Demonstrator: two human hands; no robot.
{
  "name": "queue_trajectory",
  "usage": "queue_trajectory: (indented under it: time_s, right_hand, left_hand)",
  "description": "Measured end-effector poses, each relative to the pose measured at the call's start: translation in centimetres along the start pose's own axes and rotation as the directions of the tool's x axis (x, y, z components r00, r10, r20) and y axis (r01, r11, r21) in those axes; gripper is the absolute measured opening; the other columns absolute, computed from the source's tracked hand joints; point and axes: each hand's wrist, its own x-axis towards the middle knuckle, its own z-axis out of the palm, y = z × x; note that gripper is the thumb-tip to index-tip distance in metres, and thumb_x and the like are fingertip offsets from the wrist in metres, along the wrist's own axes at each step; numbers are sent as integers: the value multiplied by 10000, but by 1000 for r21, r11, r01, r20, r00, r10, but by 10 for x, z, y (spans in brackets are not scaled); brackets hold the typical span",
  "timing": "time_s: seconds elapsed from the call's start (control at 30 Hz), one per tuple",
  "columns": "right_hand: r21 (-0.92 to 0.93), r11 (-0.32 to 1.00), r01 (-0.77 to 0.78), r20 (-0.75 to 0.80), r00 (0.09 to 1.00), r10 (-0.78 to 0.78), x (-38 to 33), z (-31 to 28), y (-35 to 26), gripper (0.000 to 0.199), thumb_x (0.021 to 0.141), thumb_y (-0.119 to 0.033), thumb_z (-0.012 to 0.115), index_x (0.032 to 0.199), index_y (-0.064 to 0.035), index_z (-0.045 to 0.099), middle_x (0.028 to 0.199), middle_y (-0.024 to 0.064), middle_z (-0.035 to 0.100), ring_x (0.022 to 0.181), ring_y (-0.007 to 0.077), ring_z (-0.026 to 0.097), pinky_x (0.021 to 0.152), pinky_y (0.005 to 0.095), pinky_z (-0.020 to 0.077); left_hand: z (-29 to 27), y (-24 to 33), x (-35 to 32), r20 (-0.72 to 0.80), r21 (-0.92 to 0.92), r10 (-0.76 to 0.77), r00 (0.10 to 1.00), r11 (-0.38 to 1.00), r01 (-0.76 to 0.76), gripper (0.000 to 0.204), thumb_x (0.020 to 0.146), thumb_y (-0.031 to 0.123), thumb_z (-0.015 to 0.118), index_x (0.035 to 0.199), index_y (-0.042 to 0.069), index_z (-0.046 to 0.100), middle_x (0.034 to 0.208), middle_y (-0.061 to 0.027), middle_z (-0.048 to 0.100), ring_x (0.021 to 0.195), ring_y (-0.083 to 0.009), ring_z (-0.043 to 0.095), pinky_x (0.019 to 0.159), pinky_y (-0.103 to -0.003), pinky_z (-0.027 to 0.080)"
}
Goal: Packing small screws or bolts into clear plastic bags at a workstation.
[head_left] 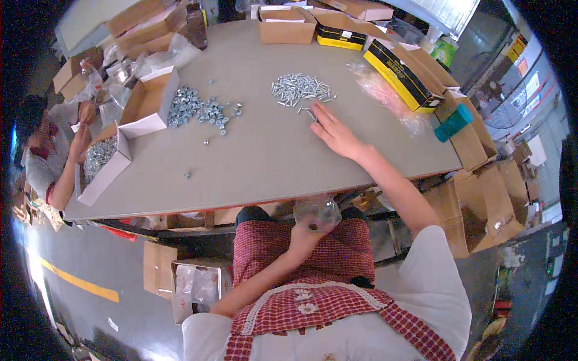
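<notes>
At table centre: grey table (265, 156). Right hand (335, 133) lies flat with fingers spread, tips on loose screws at 6 o'clock of the screw pile (299, 88). Left hand (305, 233) grips a clear bag (317, 212) in the lap. Step judged: picking screws for bagging; next needs a clean pinch. Yellow-black boxes (402, 75) at 2 o'clock; white nut boxes (147, 102) at 10; teal bottle (453, 123) at 3.

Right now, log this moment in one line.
right hand: on screws | left hand: holds clear bag | nuts: untouched
</notes>
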Motion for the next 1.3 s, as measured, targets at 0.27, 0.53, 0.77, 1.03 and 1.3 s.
queue_trajectory:
  time_s: [0.27, 0.53, 0.77, 1.03, 1.3]
  right_hand:
    - [-219, 975, 49, 109, 994, -25, -14, -10, -30, 627, 1023, -408, 408, 1424, 70, 356, 1503, 266, 325, 1416, 395, 291, 1175, 461, 239]
    - [506, 822, -261, 168, 965, 203, -36, -31, -46, 614, 1039, -476, 330, 1381, 17, 460, 1474, 159, 433, 1381, 294, 384, 1158, 404, 272]
    - [710, 635, -305, 165, 949, 270, -12, -22, -49, 721, 1029, -573, 266, 1066, 15, 682, 1165, 135, 664, 1181, 211, 555, 1056, 351, 371]
    - [851, 410, -329, 365, 931, -11, -91, -45, -129, 612, 1064, -388, 310, 801, 5, 697, 819, 115, 694, 850, 221, 652, 861, 358, 488]
    - [796, 549, -254, 205, 967, 150, -111, -61, -124, 412, 1024, -213, 439, 787, 35, 667, 866, 130, 685, 854, 222, 639, 824, 344, 495]
  left_hand:
    - [4, -10, -5, 12, -175, -43, 999, 984, 45, 373, 779, 406, 796, 861, 68, 660, 859, -154, 699, 805, -270, 693, 740, -381, 529]
    - [3, -13, 10, -51, 79, 151, 987, 986, -147, 428, 763, 418, 799, 884, 32, 658, 894, -175, 689, 824, -316, 686, 733, -407, 526]
    - [-4, -15, 11, 13, 79, 95, 995, 992, -96, 471, 749, 393, 806, 1019, 25, 688, 921, -184, 700, 842, -307, 684, 760, -394, 521]
    - [1, 6, 11, -55, 107, 99, 994, 990, -93, 464, 766, 377, 794, 1061, 37, 680, 956, -179, 707, 858, -315, 690, 738, -389, 531]
    - [5, -60, 32, -8, 124, 163, 987, 979, -160, 380, 809, 305, 759, 1060, 42, 648, 951, -169, 696, 870, -322, 689, 771, -400, 537]
